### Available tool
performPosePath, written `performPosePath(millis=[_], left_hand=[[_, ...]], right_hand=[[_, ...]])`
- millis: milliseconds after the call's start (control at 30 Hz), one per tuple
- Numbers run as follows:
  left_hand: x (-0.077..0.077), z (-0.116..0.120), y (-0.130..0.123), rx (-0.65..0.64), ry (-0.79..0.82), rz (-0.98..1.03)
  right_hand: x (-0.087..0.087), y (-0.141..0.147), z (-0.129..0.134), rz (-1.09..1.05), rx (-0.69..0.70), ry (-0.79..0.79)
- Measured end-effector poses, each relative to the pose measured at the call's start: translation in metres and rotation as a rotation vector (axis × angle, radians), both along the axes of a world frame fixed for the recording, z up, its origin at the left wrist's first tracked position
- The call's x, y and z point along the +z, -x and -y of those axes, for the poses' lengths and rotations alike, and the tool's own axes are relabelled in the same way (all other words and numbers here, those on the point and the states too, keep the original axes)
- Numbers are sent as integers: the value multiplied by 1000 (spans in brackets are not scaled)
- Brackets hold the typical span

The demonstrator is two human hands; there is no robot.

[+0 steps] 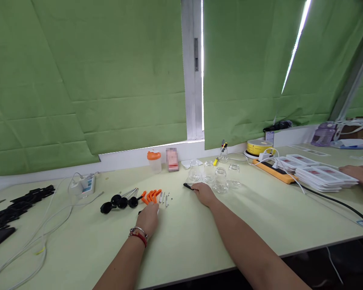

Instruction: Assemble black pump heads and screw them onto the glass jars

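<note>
My left hand [148, 219] is closed near the middle of the table, just below the orange hook-shaped parts [152, 195]. A bit of something black shows at its left side; what it holds is mostly hidden. My right hand [204, 193] rests on the table with its fingers round the end of a small black comb-like brush [188, 186]. Between the hands lie short metal pins [166, 199]. Left of the orange parts are black round scoops [122, 202] with metal rods. Several clear glass jars [220, 182] stand beyond my right hand.
An orange-lidded cup [154, 162] and a pink box [172, 160] stand at the back. White cables and a power strip [90, 185] lie left, near black parts [9, 213]. On the right are an orange power strip [274, 171], stacked cards [323, 178] and another person's hand [359, 175].
</note>
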State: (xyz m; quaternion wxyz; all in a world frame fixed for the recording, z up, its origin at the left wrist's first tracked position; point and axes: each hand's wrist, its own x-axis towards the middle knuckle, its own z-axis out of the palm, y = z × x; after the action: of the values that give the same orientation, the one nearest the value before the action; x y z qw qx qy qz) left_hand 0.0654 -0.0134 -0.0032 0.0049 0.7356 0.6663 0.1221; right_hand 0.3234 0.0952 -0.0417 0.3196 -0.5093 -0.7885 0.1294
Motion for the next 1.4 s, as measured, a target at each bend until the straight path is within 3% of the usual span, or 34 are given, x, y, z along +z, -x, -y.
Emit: performPosePath(millis=[633,1000,1133,1400], left_hand=[[2,-8,16,22,-101,-3],[4,-6,14,39,-136,-11],[3,-2,-2,-77,-175,-15],[-7,11,-38,-524,-116,-9]], right_hand=[[5,7,4,40,-16,17],[8,0,17,-107,106,130],[13,-6,26,-147,209,215],[20,-3,38,-109,391,305]])
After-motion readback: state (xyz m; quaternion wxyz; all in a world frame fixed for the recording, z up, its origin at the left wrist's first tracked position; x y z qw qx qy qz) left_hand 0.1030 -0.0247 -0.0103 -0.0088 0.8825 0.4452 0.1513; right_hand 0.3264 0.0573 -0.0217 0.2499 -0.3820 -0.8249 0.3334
